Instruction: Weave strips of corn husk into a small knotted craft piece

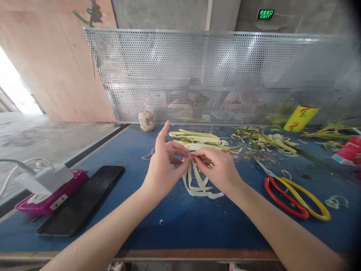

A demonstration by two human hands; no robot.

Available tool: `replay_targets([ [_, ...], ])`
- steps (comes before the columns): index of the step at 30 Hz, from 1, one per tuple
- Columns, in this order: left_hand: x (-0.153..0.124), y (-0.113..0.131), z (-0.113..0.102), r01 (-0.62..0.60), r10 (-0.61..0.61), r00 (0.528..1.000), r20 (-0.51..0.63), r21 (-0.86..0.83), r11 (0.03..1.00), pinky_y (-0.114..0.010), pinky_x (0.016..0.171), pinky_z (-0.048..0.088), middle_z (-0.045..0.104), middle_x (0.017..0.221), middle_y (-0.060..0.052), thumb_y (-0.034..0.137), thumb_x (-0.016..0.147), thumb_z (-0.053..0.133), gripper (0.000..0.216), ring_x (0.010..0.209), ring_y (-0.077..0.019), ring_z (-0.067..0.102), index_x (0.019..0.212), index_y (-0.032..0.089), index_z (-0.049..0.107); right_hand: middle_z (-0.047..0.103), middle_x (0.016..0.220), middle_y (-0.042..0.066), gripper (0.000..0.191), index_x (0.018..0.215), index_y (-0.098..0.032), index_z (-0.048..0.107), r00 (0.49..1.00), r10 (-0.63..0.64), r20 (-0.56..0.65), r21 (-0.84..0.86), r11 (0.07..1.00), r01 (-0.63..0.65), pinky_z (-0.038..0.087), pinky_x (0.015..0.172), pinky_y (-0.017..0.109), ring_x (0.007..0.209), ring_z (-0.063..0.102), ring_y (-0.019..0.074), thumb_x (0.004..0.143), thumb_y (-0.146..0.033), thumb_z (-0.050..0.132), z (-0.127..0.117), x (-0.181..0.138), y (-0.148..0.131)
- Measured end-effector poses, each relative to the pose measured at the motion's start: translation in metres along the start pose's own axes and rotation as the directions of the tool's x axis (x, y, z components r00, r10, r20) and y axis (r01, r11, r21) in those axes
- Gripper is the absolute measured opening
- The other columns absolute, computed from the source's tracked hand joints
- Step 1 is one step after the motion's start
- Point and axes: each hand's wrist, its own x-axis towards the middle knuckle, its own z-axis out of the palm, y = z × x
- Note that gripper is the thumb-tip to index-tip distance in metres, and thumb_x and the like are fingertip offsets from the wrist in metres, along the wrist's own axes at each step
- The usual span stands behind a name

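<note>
While your left hand (164, 166) and right hand (222, 165) meet, fingertips pinching the pale husk strips (201, 193) that hang below, these look already split (their tops seemingly unfinished); beyond your fingers, wider husks (196, 138) appear unsplit; rightward lie scissors (288, 196).

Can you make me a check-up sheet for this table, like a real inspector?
Surface: blue tabletop, scattered with plant scraps
Job's things: pale husk-like strips, gathered at the top
Clutter: red-and-yellow-handled scissors, black smartphone, yellow printed cylinder, red packet
Hands: left hand and right hand pinch together at the strips' upper ends
Cables: cords beside a white power adapter on a magenta power strip
Surroundings: perforated metal screen, green EXIT sign
</note>
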Motion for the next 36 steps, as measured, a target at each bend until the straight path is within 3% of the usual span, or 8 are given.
replay_targets([
  [6,0.0008,-0.0016,0.0010,0.302,-0.293,0.953,0.075,-0.177,0.937,-0.030,0.067,0.053,0.062,0.092,-0.006,0.025,0.065,0.070,0.093,0.077,-0.0174,0.063,0.136,0.022,0.010,0.066,0.076,0.003,0.010,0.081,-0.019,0.062,0.997,-0.071,-0.026,-0.104,0.992,0.068,0.051,0.057,0.023,0.064,0.062,0.0125,0.078,-0.014,0.054,-0.0007,0.0001,0.0013],
  [10,0.0015,-0.0017,0.0006,0.403,-0.380,0.914,0.142,-0.217,0.889,-0.032,0.072,0.051,0.067,0.082,-0.005,0.023,0.066,0.070,0.092,0.080,-0.0192,0.065,0.136,0.019,0.010,0.067,0.077,0.003,0.011,0.082,-0.017,0.062,0.996,-0.092,-0.021,-0.132,0.987,0.089,0.050,0.058,0.022,0.066,0.061,0.0120,0.077,-0.012,0.054,-0.0009,0.0000,0.0017],
  [14,0.0032,-0.0001,0.0001,0.345,-0.331,0.939,0.098,-0.260,0.902,-0.032,0.067,0.053,0.066,0.082,-0.005,0.021,0.068,0.067,0.084,0.072,-0.0183,0.066,0.134,0.018,0.015,0.066,0.075,0.002,0.010,0.082,-0.017,0.063,0.995,-0.081,-0.050,-0.111,0.991,0.075,0.049,0.057,0.020,0.064,0.061,0.0109,0.078,-0.014,0.054,-0.0016,0.0007,0.0000],
  [20,0.0018,-0.0013,0.0001,0.118,-0.120,0.992,-0.029,-0.072,0.990,-0.026,0.060,0.053,0.063,0.090,-0.005,0.016,0.073,0.061,0.074,0.069,-0.0141,0.064,0.133,0.021,0.018,0.065,0.075,0.000,0.010,0.084,-0.019,0.063,1.000,0.013,0.023,-0.023,1.000,-0.013,0.048,0.051,0.021,0.054,0.059,0.0090,0.080,-0.017,0.054,-0.0039,0.0013,-0.0012],
  [26,-0.0021,-0.0016,-0.0018,-0.027,0.030,0.998,-0.057,0.043,0.999,-0.023,0.054,0.053,0.062,0.093,-0.004,0.015,0.076,0.057,0.080,0.072,-0.0140,0.064,0.136,0.026,0.005,0.064,0.068,-0.001,0.008,0.083,-0.021,0.061,0.996,0.083,0.044,0.023,0.996,-0.084,0.046,0.048,0.020,0.050,0.058,0.0093,0.078,-0.019,0.055,-0.0061,0.0027,-0.0016],
  [31,-0.0039,-0.0008,-0.0033,-0.075,0.080,0.997,-0.020,0.183,0.980,-0.021,0.056,0.053,0.066,0.083,-0.002,0.016,0.079,0.055,0.074,0.077,-0.0151,0.065,0.137,0.025,0.010,0.063,0.073,0.000,0.008,0.081,-0.020,0.059,0.993,0.087,0.085,0.059,0.994,-0.092,0.045,0.047,0.020,0.049,0.056,0.0081,0.078,-0.017,0.053,-0.0066,0.0039,-0.0037],
  [36,-0.0026,-0.0009,-0.0041,-0.052,0.059,0.998,-0.032,0.177,0.983,-0.022,0.055,0.053,0.067,0.082,-0.002,0.017,0.078,0.056,0.078,0.075,-0.0157,0.066,0.138,0.023,0.007,0.062,0.071,-0.001,0.006,0.081,-0.020,0.058,0.990,0.123,0.065,0.139,0.982,-0.131,0.044,0.043,0.017,0.045,0.055,0.0061,0.079,-0.018,0.054,-0.0063,0.0029,-0.0057],
])
